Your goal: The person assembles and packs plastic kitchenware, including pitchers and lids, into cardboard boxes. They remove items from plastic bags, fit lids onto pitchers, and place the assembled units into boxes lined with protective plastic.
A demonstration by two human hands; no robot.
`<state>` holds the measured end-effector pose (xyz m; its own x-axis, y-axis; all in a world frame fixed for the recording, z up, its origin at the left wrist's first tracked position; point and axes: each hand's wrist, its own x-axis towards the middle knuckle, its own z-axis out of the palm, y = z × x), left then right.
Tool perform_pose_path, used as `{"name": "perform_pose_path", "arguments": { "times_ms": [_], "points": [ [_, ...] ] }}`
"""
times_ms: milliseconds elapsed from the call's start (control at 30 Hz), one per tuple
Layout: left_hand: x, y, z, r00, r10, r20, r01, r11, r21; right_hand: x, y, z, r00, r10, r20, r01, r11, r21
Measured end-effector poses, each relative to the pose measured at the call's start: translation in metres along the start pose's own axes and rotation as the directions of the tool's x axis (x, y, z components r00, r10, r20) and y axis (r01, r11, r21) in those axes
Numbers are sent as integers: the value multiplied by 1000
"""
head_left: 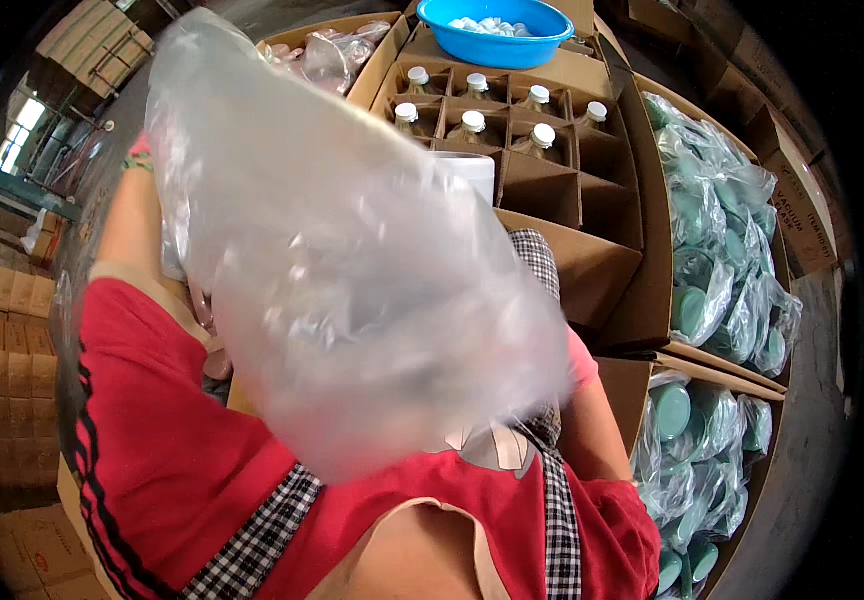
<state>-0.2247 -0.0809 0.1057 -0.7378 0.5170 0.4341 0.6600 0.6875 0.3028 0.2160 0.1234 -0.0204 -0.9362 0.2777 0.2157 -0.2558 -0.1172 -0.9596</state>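
A large clear plastic bag, smeared by motion, is spread in the air before my chest and covers most of the middle. My left hand, in a pink and green covering, is raised at the bag's upper left edge and grips it; its fingers are mostly behind the plastic. At the bag's lower right edge, a bit of my right hand shows pink, its fingers hidden. Beyond the bag stands a divided carton with several white-capped bottles in its cells.
A blue basin of small white pieces rests at the far side. On the right, two cartons hold bagged green cups or lids. Bagged pinkish pieces fill a carton at the far left. Stacked cartons line the left.
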Motion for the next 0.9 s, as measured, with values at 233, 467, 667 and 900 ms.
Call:
{"name": "perform_pose_path", "arguments": {
  "times_ms": [233, 467, 667, 900],
  "points": [
    [-156, 72, -42, 797, 210, -566, -317, 944, -95, 15, -9, 2, 937, 233, -260, -202, 969, 140],
    [-212, 101, -15, 586, 572, 574, -562, 797, -221, 56, -7, 8, 963, 266, -36, -265, 964, 29],
    [-83, -32, 66, 904, 423, 61, -420, 906, -51, 138, -12, 0, 974, 223, -28, -222, 974, 54],
    [-99, 144, 54, 839, 219, -499, -524, 571, -631, 178, 16, -35, 802, -461, -381, 246, 835, -492]
  ]
}}
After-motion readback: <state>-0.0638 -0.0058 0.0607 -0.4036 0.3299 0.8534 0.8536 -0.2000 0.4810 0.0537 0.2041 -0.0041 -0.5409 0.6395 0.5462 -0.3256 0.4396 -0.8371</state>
